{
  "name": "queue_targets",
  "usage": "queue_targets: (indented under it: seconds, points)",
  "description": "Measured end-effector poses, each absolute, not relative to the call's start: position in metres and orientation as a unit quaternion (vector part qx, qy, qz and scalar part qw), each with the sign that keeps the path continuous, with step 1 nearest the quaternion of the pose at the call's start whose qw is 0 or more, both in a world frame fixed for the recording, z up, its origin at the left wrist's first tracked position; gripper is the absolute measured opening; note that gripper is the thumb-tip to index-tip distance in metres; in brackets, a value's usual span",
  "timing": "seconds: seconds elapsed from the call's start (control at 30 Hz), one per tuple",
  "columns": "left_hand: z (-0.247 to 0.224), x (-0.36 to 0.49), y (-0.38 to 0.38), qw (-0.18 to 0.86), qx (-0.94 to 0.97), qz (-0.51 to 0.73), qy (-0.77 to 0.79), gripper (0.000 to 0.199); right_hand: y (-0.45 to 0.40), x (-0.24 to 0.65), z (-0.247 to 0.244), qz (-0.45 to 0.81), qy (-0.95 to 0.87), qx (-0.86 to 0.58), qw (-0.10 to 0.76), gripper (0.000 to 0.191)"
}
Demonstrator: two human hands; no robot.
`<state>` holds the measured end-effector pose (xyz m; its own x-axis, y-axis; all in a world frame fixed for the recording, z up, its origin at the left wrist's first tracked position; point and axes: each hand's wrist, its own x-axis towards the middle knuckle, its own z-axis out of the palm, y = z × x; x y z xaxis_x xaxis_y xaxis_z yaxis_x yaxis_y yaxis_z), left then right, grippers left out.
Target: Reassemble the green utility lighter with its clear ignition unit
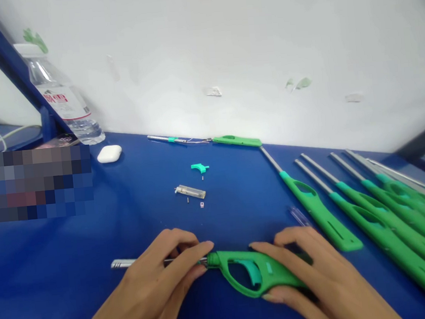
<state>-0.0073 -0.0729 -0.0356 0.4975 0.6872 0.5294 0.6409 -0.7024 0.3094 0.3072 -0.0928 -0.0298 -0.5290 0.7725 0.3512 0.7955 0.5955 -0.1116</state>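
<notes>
Green lighter [269, 268], one: lies between our left hand [159, 273], pinching its metal tube [123, 263], and our right hand [314, 262], clasping its handle [284, 275].

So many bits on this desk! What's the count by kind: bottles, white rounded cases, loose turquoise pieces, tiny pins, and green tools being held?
Bottle: 1
White rounded case: 1
Loose turquoise piece: 1
Tiny pins: 2
Held green tool: 1
Total: 6
</notes>
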Motion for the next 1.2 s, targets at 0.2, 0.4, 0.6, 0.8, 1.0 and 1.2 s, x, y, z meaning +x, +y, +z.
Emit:
queue_targets:
  seconds: [0.2,0.4,0.6,0.8,1.0,1.2]
  points:
    - [-0.033,-0.009,-0.075,0.057,0.862,0.317,0.391,0.029,-0.092,0.308,-0.030,-0.035,-0.874,-0.443,0.198,0.040]
    - [-0.040,-0.013,-0.076,0.106,0.872,0.305,0.367,0.052,-0.097,0.308,-0.032,-0.043,-0.879,-0.437,0.184,0.045]
    - [-0.041,-0.016,-0.074,0.114,0.879,0.303,0.350,0.057,-0.093,0.306,-0.029,-0.049,-0.876,-0.436,0.202,0.041]
    - [-0.049,-0.018,-0.076,0.103,0.877,0.324,0.340,0.064,-0.092,0.307,-0.028,-0.053,-0.872,-0.438,0.212,0.038]
    - [-0.047,-0.017,-0.076,0.110,0.878,0.316,0.342,0.065,-0.095,0.312,-0.029,-0.043,-0.872,-0.434,0.222,0.038]
    - [-0.050,-0.018,-0.075,0.107,0.879,0.303,0.353,0.064,-0.094,0.305,-0.022,-0.052,-0.860,-0.437,0.259,0.038]
